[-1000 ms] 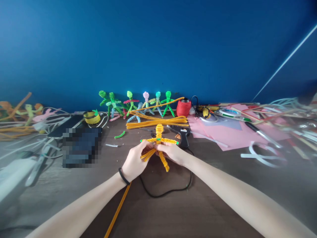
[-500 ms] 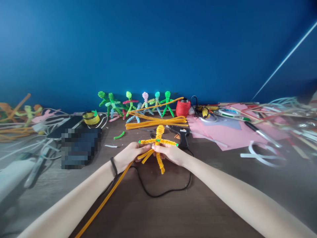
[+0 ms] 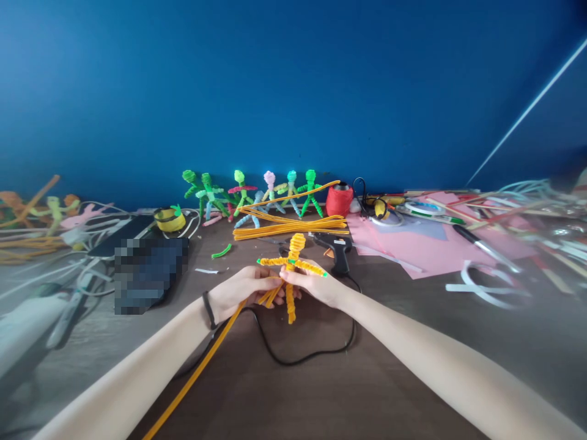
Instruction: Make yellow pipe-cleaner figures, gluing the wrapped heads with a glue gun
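Deep blue wall rises behind a cluttered brown desk [image 3: 321,391]; near its middle both hands meet on a yellow pipe-cleaner figure [image 3: 292,261], held upright just above the surface; the left hand [image 3: 241,292] is closed on a long yellow pipe cleaner [image 3: 197,373] trailing toward the near edge; the right hand [image 3: 316,286] pinches the figure's waist; just behind sits a black glue gun [image 3: 337,247], its cord [image 3: 302,357] looping nearer; along the far edge stand finished figures [image 3: 250,190], beside a red yarn spool [image 3: 340,199]; pink paper [image 3: 413,244] covers the right side.
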`<state>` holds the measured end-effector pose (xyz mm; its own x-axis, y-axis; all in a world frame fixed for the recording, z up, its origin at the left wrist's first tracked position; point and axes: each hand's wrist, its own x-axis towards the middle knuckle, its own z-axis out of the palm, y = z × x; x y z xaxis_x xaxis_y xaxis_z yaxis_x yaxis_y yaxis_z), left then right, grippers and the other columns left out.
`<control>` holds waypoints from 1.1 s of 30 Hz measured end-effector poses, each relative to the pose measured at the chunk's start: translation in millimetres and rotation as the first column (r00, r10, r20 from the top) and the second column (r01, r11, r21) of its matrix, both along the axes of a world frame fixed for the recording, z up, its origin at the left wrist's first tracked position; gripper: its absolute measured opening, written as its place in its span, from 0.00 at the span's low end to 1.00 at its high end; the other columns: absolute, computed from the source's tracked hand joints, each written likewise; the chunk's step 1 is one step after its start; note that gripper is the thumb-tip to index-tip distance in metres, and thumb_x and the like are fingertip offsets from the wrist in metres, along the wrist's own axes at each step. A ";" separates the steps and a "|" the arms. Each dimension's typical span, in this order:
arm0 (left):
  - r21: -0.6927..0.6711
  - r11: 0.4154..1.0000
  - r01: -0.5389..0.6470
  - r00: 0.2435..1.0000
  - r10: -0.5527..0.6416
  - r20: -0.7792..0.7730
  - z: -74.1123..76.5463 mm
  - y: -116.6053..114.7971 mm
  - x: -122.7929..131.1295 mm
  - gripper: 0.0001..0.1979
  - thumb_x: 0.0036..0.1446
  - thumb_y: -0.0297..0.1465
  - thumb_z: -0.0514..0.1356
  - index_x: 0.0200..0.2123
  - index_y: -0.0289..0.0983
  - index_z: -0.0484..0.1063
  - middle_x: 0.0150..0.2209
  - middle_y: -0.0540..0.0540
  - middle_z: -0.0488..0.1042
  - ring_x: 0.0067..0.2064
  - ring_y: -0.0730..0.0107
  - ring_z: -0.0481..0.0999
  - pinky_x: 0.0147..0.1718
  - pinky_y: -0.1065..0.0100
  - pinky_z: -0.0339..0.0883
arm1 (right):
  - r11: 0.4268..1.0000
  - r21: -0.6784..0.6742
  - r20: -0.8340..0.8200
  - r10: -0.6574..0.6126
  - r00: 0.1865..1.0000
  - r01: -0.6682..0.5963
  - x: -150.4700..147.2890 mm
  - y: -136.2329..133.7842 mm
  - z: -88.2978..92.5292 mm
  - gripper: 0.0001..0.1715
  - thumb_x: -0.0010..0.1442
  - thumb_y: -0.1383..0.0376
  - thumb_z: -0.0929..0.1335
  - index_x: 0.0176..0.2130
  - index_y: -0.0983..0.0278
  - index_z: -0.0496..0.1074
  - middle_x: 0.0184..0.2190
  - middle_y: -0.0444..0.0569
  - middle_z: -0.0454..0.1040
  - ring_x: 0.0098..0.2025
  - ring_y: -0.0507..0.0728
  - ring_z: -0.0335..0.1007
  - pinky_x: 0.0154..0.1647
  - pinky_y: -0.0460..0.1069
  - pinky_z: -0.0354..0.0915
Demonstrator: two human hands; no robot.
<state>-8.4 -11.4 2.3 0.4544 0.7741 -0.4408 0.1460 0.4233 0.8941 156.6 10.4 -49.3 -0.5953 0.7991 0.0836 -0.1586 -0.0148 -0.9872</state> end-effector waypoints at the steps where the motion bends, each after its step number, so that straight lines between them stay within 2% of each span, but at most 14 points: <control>1: -0.017 1.000 -0.012 1.000 0.012 0.000 -0.2 -0.5 0.0 0.11 0.45 0.33 0.63 0.30 0.30 0.72 0.27 0.46 0.72 0.29 0.73 0.71 0.27 0.73 0.62 | 1.000 0.005 0.004 0.006 1.000 -0.006 -0.2 -0.2 1.3 0.16 0.52 0.54 0.66 0.26 0.65 0.65 0.20 0.41 0.64 0.20 0.48 0.59 0.21 0.44 0.57; 7: -0.158 0.981 -0.110 0.993 0.117 0.032 -5.9 1.2 -2.5 0.08 0.48 0.31 0.61 0.29 0.30 0.71 0.24 0.49 0.70 0.24 0.79 0.70 0.24 0.76 0.65 | 1.000 0.017 -0.013 -0.003 1.000 0.003 -1.4 -0.2 2.3 0.16 0.52 0.55 0.67 0.26 0.65 0.65 0.20 0.41 0.64 0.20 0.48 0.59 0.21 0.44 0.59; 14: -0.238 0.967 -0.093 0.981 0.130 0.144 -7.5 3.4 -4.7 0.04 0.48 0.25 0.61 0.30 0.30 0.70 0.22 0.52 0.65 0.20 0.86 0.63 0.17 0.82 0.58 | 1.000 -0.022 0.002 -0.020 1.000 0.020 -1.8 0.5 0.8 0.15 0.51 0.56 0.67 0.27 0.65 0.66 0.19 0.41 0.63 0.20 0.48 0.58 0.21 0.44 0.57; 22: -0.041 0.994 -0.103 0.994 0.105 0.042 -1.5 2.1 -2.5 0.09 0.41 0.28 0.66 0.25 0.29 0.70 0.21 0.52 0.63 0.21 0.86 0.59 0.13 0.82 0.47 | 0.967 -0.245 -0.057 0.061 0.996 -0.074 -4.0 3.0 8.2 0.09 0.49 0.62 0.67 0.27 0.66 0.66 0.22 0.43 0.67 0.22 0.49 0.62 0.21 0.44 0.56; 27: 0.119 0.987 -0.106 0.992 0.114 -0.059 -1.9 1.3 0.1 0.10 0.39 0.31 0.66 0.21 0.30 0.69 0.21 0.50 0.67 0.20 0.83 0.60 0.15 0.78 0.50 | 0.948 -0.308 -0.071 0.059 0.996 -0.079 -4.0 3.8 9.5 0.05 0.50 0.67 0.65 0.25 0.67 0.66 0.21 0.43 0.66 0.21 0.47 0.59 0.20 0.43 0.52; 33: 0.191 0.969 -0.155 0.978 0.178 -0.108 -1.8 -1.2 4.4 0.08 0.39 0.29 0.64 0.24 0.31 0.70 0.21 0.50 0.68 0.20 0.82 0.62 0.16 0.76 0.52 | 0.933 -0.350 -0.071 0.066 0.995 -0.087 -4.6 4.2 10.0 0.05 0.48 0.69 0.65 0.22 0.67 0.66 0.19 0.43 0.64 0.20 0.47 0.55 0.21 0.43 0.50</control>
